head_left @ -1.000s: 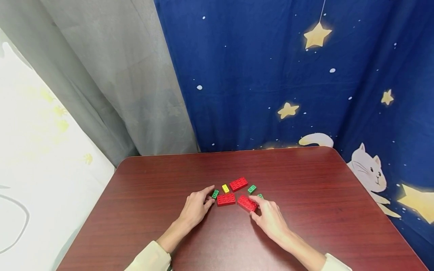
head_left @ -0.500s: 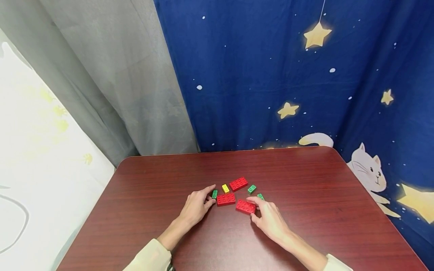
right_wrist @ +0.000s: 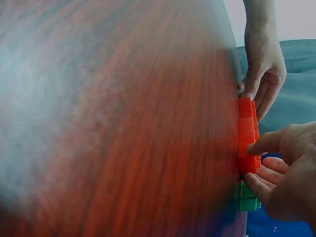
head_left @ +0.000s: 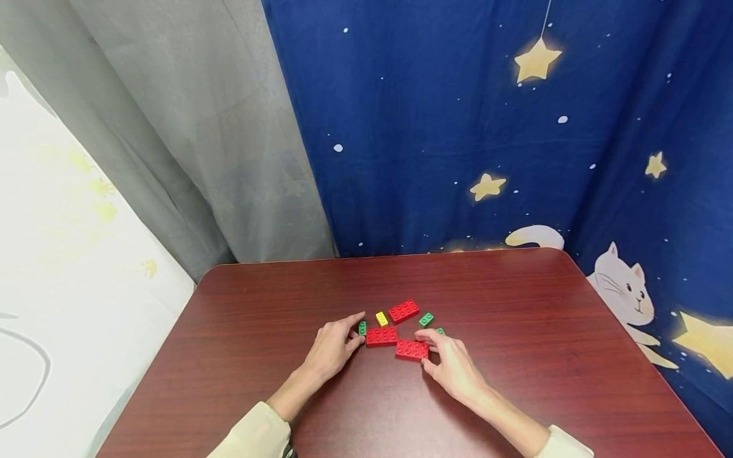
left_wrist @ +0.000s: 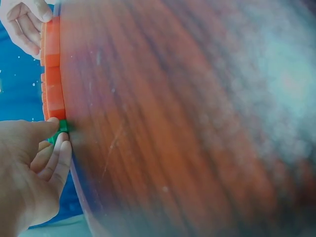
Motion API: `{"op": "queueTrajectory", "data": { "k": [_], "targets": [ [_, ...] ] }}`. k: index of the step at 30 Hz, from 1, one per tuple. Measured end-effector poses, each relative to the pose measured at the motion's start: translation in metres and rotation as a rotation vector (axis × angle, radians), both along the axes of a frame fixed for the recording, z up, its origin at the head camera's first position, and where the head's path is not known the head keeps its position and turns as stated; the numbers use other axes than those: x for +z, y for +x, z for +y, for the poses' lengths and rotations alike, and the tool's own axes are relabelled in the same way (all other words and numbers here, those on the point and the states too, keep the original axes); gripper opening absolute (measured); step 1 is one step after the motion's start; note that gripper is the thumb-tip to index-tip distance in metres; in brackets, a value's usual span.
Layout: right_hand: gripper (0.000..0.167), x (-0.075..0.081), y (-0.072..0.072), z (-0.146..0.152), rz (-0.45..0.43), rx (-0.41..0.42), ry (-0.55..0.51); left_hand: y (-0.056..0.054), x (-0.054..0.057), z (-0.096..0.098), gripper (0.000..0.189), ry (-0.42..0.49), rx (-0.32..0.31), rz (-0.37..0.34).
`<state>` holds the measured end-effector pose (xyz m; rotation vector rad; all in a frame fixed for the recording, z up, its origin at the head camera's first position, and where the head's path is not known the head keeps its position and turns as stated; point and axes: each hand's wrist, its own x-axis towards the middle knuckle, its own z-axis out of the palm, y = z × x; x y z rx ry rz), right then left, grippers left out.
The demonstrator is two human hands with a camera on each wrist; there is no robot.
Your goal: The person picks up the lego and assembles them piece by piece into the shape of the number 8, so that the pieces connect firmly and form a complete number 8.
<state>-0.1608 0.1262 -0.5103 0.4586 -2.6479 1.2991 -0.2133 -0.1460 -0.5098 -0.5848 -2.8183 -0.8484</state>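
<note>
On the table, a red building brick (head_left: 381, 337) lies flat with a small green brick (head_left: 363, 328) at its left end. My left hand (head_left: 331, 346) pinches that green brick between thumb and fingers, which the left wrist view shows close up. A second red brick (head_left: 411, 350) lies just right of the first, set a little nearer to me. The thumb and fingers of my right hand (head_left: 453, 367) hold its right end. In the right wrist view, the thumb lies against the side of the red brick (right_wrist: 245, 131), and the fingertips are at its end.
Behind these lie a yellow brick (head_left: 382, 319), a third red brick (head_left: 403, 312) and a green brick (head_left: 426, 319). Another green brick (head_left: 440, 331) is partly hidden behind my right fingers. The brown table (head_left: 275, 292) ends at a blue curtain (head_left: 435, 127) and a grey one.
The right red brick has turned from slanted to nearly straight and shifted left, toward the other red brick. The left green brick has turned upright along the first red brick's end.
</note>
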Motion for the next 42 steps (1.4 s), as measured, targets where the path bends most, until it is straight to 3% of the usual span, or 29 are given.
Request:
{"op": "queueTrajectory", "data": {
  "k": [34, 42],
  "targets": [
    [0.044, -0.003, -0.011, -0.007, -0.018, -0.015, -0.088, -0.003, -0.001, -0.008, 0.044, 0.007, 0.044, 0.01],
    [0.045, -0.004, -0.014, -0.009, -0.036, 0.007, -0.108, -0.006, -0.001, -0.013, 0.043, 0.033, 0.044, 0.049]
  ]
}}
